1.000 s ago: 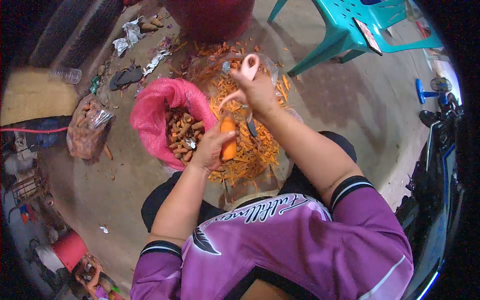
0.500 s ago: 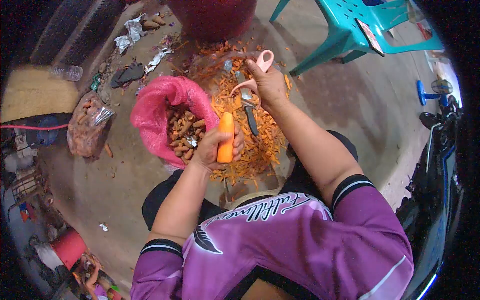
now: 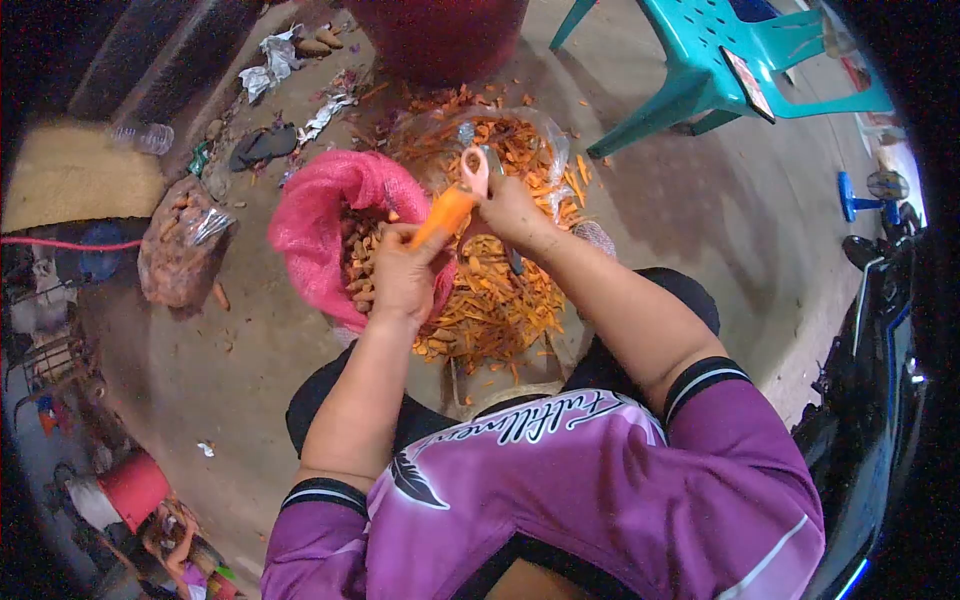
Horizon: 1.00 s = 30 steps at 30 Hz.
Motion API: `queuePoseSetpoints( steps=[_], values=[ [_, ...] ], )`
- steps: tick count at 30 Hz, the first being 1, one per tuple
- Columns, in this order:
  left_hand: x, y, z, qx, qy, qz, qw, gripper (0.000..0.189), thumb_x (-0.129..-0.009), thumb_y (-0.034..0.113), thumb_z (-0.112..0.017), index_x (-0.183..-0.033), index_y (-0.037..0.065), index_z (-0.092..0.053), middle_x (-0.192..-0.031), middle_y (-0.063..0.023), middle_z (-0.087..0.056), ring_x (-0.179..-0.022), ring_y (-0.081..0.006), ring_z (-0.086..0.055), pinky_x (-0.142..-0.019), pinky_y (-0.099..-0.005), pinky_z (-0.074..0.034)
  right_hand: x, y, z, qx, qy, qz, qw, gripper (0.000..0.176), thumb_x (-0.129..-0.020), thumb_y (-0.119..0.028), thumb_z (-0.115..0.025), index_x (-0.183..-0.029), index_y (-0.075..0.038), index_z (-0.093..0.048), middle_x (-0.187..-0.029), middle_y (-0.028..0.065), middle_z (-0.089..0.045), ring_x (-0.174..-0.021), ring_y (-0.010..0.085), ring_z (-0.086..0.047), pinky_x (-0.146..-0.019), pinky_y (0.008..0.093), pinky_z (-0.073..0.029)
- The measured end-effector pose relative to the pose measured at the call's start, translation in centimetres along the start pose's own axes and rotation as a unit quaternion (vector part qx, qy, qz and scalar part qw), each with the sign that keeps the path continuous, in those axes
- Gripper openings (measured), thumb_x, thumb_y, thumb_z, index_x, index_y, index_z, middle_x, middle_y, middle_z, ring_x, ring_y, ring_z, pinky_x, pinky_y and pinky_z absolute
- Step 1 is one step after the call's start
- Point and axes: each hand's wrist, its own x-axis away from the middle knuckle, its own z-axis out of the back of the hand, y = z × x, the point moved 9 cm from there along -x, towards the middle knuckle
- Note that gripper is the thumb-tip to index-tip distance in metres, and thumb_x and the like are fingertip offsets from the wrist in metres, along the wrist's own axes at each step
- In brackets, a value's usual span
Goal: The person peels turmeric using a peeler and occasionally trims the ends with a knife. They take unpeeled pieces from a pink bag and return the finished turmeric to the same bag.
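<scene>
The left hand (image 3: pixel 403 278) grips a carrot (image 3: pixel 445 214) by its lower end, fingers (image 3: pixel 392 240) wrapped tight round it, so that the root juts up and to the right, away from the body. The carrot is bright, clean orange along the whole length that shows, smooth and free of dirt, tapering a little toward the raised tip. It hangs in the air above the edge of a pink mesh sack (image 3: pixel 310 225), just in front of the person's knees.

The right hand (image 3: pixel 512 212) meets the carrot's upper end, its fingers closed on a pink-handled peeler (image 3: pixel 476 172) whose looped handle stands up above the knuckles. The peeler touches the carrot near the tip; its blade is hidden from view.

The sack lies open on the floor and holds a heap of brownish, unpeeled carrots (image 3: pixel 362 262). Under both hands spreads a thick pile of orange peelings (image 3: pixel 490 305), reaching back into a clear plastic bag (image 3: pixel 545 135). A second clear bag of roots (image 3: pixel 178 255) lies well apart at the left. A teal plastic chair (image 3: pixel 700 70) stands at the upper right, with a phone (image 3: pixel 748 85) on its seat.
</scene>
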Motion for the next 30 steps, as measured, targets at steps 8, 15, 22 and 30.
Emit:
queuePoseSetpoints(
  steps=[8,15,22,30],
  values=[
    [1.3,-0.6,-3.3,-0.199,-0.138,-0.001,0.970,0.044,-0.072,0.003,-0.056,-0.112,0.003,-0.039,-0.087,-0.0028,-0.050,-0.076,-0.0108,-0.050,-0.065,-0.0228,-0.043,-0.6,-1.7,2.5,-0.002,0.121,0.110,0.987,0.027,-0.080,-0.021,-0.052,-0.087,0.005,-0.051,-0.071,0.0071,-0.055,-0.062,0.0113,-0.053,-0.054,0.0273,-0.046],
    [2.1,-2.5,-4.0,-0.160,-0.134,0.123,0.970,0.040,-0.074,0.003,-0.052,-0.112,0.004,-0.040,-0.066,-0.0001,-0.046,-0.049,-0.0091,-0.046,-0.043,-0.0217,-0.040,1.8,-4.4,3.8,-0.266,0.133,0.075,0.952,0.028,-0.069,-0.026,-0.067,-0.072,-0.001,-0.054,-0.065,0.0023,-0.054,-0.058,0.0079,-0.049,-0.049,0.0241,-0.041],
    [2.6,-4.0,-3.0,-0.248,-0.131,0.177,0.944,0.027,-0.074,0.010,-0.056,-0.099,0.006,-0.046,-0.077,-0.0002,-0.049,-0.058,-0.0081,-0.048,-0.046,-0.0204,-0.041,-1.3,-1.3,6.9,-0.267,0.186,0.055,0.944,0.025,-0.073,-0.020,-0.061,-0.085,0.000,-0.052,-0.067,0.0023,-0.050,-0.052,0.0087,-0.048,-0.045,0.0210,-0.040],
    [1.5,-1.6,-2.3,-0.416,-0.144,-0.099,0.892,0.038,-0.073,0.013,-0.058,-0.106,0.002,-0.043,-0.081,-0.0056,-0.054,-0.071,-0.0146,-0.053,-0.064,-0.0254,-0.043,-3.3,5.2,5.3,-0.301,0.198,-0.051,0.931,0.035,-0.070,-0.023,-0.066,-0.088,0.002,-0.051,-0.073,0.0072,-0.054,-0.059,0.0153,-0.053,-0.048,0.0265,-0.043]
  ],
)
